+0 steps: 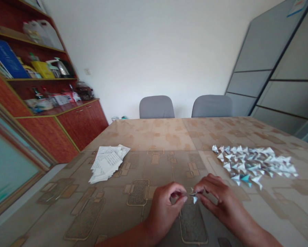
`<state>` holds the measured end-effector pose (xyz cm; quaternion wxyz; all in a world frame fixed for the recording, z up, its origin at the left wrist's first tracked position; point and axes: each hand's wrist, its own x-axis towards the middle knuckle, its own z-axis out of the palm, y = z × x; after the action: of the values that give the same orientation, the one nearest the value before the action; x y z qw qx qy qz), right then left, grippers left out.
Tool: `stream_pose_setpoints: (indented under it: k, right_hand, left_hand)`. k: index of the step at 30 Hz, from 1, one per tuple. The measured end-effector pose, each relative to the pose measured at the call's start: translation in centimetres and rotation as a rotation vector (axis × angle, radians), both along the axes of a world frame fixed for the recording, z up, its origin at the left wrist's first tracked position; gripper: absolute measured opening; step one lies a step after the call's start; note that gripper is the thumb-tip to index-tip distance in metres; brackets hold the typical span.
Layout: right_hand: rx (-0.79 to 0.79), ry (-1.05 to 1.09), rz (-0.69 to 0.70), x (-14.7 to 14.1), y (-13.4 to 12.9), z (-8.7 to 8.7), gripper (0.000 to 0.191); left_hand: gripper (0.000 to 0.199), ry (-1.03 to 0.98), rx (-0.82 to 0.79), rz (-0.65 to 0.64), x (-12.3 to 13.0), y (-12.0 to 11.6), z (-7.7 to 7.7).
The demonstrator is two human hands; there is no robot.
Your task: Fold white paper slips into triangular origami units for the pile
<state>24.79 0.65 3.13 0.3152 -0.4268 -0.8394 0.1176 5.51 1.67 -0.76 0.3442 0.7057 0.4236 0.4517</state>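
A small folded paper piece (194, 198) is held between both hands, low in the middle of the view above the patterned table. My left hand (167, 202) pinches its left end between thumb and forefinger. On the other side, my right hand (217, 196) pinches the right end, fingers bent. A loose stack of printed paper slips (107, 163) lies on the table to the left. Rows of small folded paper shapes (251, 163), mostly white with a teal one near the front, sit on the right side.
The tabletop (149, 132) has a patterned cover. Beyond its far edge stand two grey chairs (156, 107) against a white wall. A red-brown cabinet (80, 120) with loaded shelves is at the left, and grey panelled doors (257, 48) are at the right.
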Motion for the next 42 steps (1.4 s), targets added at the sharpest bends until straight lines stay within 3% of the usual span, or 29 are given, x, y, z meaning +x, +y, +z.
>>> stream_pose_setpoints:
  k: [7, 19, 24, 29, 33, 37, 40, 42]
  right_hand:
    - [-0.015, -0.155, 0.001, 0.9, 1.0, -1.6, 0.012]
    - [-0.059, -0.194, 0.008, 0.8, 1.2, -1.6, 0.012]
    - [0.019, -0.135, 0.08, 1.5, 1.5, -0.3, 0.015]
    - [0.094, -0.163, 0.069, 3.1, 1.9, 2.6, 0.018]
    - [0.099, -0.142, -0.038, 7.0, 2.3, 4.9, 0.021]
    - [0.152, -0.115, -0.268, 14.4, 3.1, 5.9, 0.039]
    - [-0.01, -0.118, -0.495, 20.7, 3.7, 5.7, 0.045]
    - [-0.112, -0.162, -0.545, 23.8, 3.7, 5.2, 0.046]
  left_hand:
    - [0.016, -0.051, -0.06, -0.007, -0.2, 0.2, 0.1]
    - [0.017, -0.164, -0.124, -0.057, -0.2, 0.4, 0.2]
    - [0.016, -0.202, -0.13, -0.059, -0.2, 0.3, 0.3]
    - [0.017, -0.202, -0.141, -0.058, -0.3, 0.3, 0.4]
    - [0.017, -0.193, -0.146, -0.062, -0.4, 0.4, 0.4]
    - [0.018, -0.161, -0.14, -0.056, -0.4, 0.5, 0.2]
    - [0.018, -0.141, -0.131, -0.059, -0.5, 0.5, 0.1]
    - [0.017, -0.138, -0.121, -0.057, -0.6, 0.5, 0.1]
